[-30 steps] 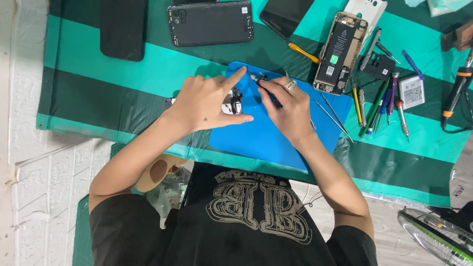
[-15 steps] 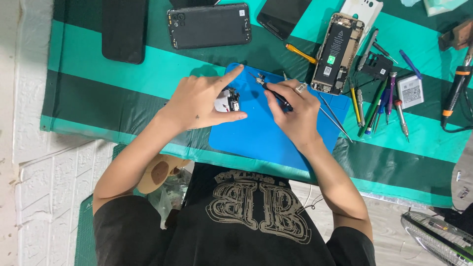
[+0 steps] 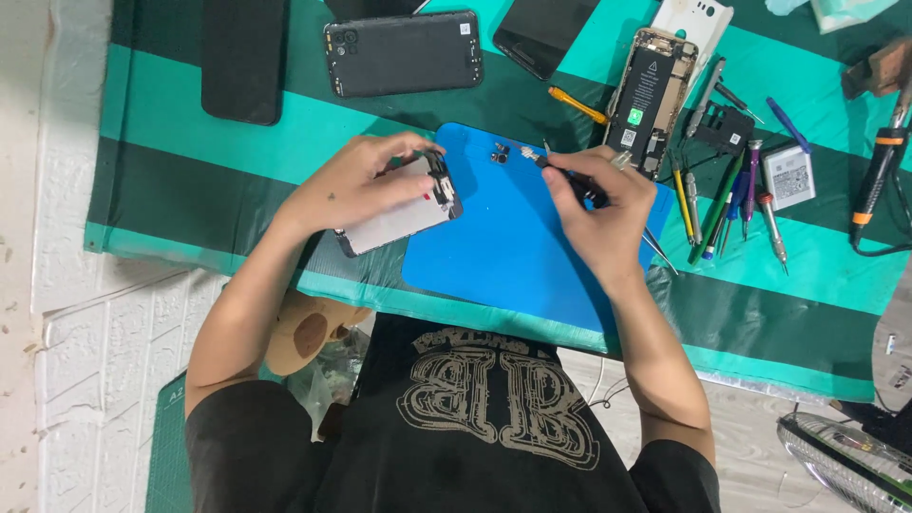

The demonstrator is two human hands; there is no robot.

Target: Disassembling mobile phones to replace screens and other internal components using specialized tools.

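A green-and-teal striped cloth (image 3: 190,142) covers the work surface, with a blue rectangular rubber mat (image 3: 513,237) lying near its front edge. Along the cloth's far edge sit a dark grey phone face down (image 3: 404,52), a black slab-shaped phone (image 3: 242,57) toward the left corner, and an opened phone body with its black battery exposed (image 3: 646,95). A row of thin screwdrivers and pens (image 3: 731,199) lies to the right of the mat (close by the right hand, though not touching it), and two tiny dark parts (image 3: 501,152) rest at the mat's far edge.

The left hand (image 3: 356,185) curls, fingers closed, around a detached phone screen panel, pale grey on its back (image 3: 399,214), held at the mat's left edge. Its long axis runs left to right, slightly tilted, the cabled end toward the mat. The right hand (image 3: 598,204) pinches a slim black screwdriver (image 3: 560,176), tip pointing left toward the small parts.
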